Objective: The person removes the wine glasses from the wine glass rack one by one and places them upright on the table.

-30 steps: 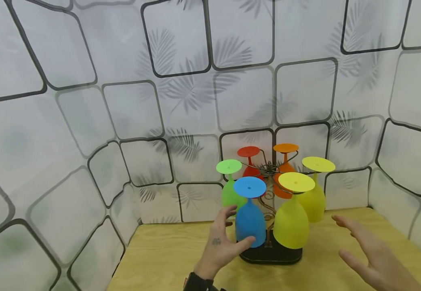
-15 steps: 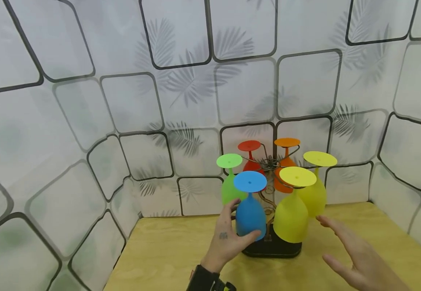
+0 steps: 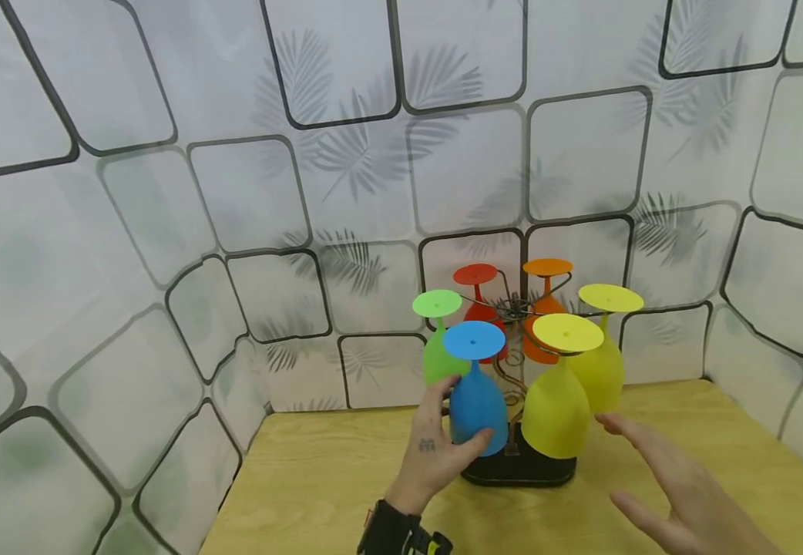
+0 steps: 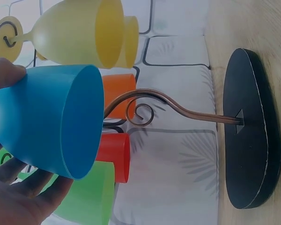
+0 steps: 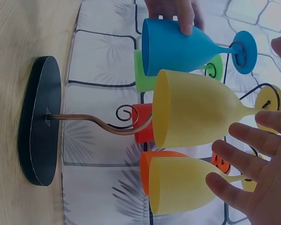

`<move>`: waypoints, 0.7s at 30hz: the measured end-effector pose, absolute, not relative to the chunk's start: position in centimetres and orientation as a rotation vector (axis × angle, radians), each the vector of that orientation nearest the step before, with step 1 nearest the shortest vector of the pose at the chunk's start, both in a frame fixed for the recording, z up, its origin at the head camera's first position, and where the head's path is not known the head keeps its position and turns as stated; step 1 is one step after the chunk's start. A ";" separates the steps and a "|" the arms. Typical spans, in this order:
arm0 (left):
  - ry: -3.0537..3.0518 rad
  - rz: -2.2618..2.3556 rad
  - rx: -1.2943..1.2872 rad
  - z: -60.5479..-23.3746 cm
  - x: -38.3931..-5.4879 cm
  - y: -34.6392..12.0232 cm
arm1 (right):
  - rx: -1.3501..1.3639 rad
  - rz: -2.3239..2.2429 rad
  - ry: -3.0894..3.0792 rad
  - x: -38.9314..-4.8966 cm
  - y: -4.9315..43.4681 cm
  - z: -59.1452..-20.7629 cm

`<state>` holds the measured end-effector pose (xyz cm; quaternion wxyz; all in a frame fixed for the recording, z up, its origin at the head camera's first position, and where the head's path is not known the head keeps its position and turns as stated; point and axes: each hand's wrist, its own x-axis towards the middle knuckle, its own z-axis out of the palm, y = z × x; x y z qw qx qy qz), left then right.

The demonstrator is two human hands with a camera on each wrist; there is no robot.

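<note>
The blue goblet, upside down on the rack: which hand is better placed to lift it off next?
Probably the left hand: its thumb and fingers are around the bowl of the blue goblet. The right hand holds nothing and is farther away, beside the yellow goblets.

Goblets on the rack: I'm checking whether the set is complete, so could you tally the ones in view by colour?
Blue goblet: 1
Green goblet: 1
Red goblet: 1
Orange goblet: 1
Yellow goblets: 2
Total: 6
</note>
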<state>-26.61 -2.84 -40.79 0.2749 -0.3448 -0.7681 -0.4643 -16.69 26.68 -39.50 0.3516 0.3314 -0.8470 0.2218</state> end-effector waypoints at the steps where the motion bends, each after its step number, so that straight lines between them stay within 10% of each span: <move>1: -2.066 -1.252 -0.927 -40.7 -26.6 -2.9 | 0.862 0.579 -2.191 -16.7 26.7 -39.5; 21: -2.064 -1.305 -0.906 -39.2 -27.0 -3.1 | 0.908 0.631 -2.207 -16.1 26.3 -39.0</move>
